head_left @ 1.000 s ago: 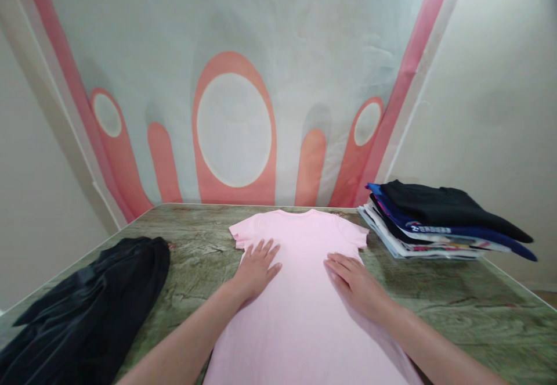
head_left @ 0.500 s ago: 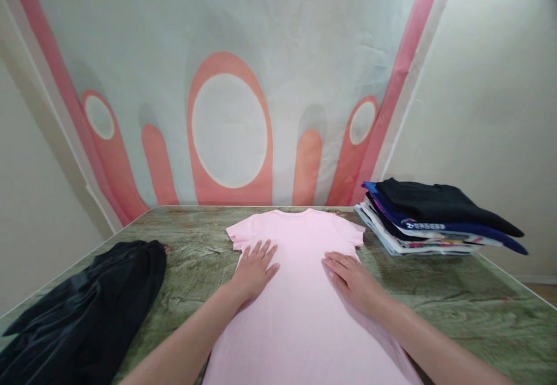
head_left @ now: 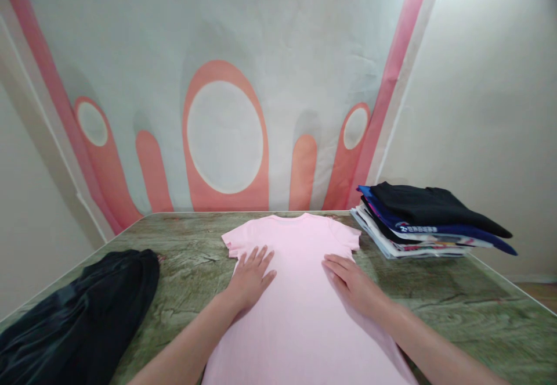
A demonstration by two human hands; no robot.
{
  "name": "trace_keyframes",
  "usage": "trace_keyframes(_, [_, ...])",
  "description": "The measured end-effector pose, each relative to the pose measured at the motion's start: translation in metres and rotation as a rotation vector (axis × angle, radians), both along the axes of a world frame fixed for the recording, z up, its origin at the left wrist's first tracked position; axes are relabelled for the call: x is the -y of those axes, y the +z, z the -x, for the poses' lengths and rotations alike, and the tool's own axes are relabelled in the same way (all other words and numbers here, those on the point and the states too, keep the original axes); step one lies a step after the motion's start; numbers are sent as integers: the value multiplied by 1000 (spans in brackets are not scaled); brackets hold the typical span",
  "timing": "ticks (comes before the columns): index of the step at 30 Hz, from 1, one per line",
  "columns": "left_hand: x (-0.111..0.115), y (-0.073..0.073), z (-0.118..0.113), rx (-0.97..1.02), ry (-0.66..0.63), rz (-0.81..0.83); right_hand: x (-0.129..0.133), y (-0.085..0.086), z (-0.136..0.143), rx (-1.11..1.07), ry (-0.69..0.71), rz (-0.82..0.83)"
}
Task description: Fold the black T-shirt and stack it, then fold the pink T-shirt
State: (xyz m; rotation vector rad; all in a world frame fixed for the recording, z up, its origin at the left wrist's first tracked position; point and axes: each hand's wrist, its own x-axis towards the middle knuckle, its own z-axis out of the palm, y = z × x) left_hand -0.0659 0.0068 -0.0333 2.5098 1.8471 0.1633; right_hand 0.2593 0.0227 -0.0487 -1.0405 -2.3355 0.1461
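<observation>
A pink short-sleeved T-shirt (head_left: 300, 309) lies spread flat in front of me, its neckline toward the far edge and both sleeves out to the sides. Its lower end runs out of the picture at the bottom. On the shirt's left side rests my left hand (head_left: 251, 277), palm down with fingers spread. My right hand (head_left: 353, 280) lies flat on the right side, fingers stretched out and close together. Neither hand grips the cloth.
The shirt lies on a wood-patterned table (head_left: 187, 280). At the left is a loose black garment (head_left: 87, 315). A stack of folded clothes (head_left: 426, 222), black on top, stands at the back right and overhangs sideways. Behind the table hangs a printed backdrop (head_left: 278, 83).
Both hands stay nearly still on the shirt. The whole view has shifted slightly, with the table, clothes and backdrop appearing a little lower and further left.
</observation>
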Motion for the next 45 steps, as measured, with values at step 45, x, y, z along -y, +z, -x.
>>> trace_keyframes(45, [114, 6, -30, -150, -308, -177, 110, 32, 27, 293, 165, 297])
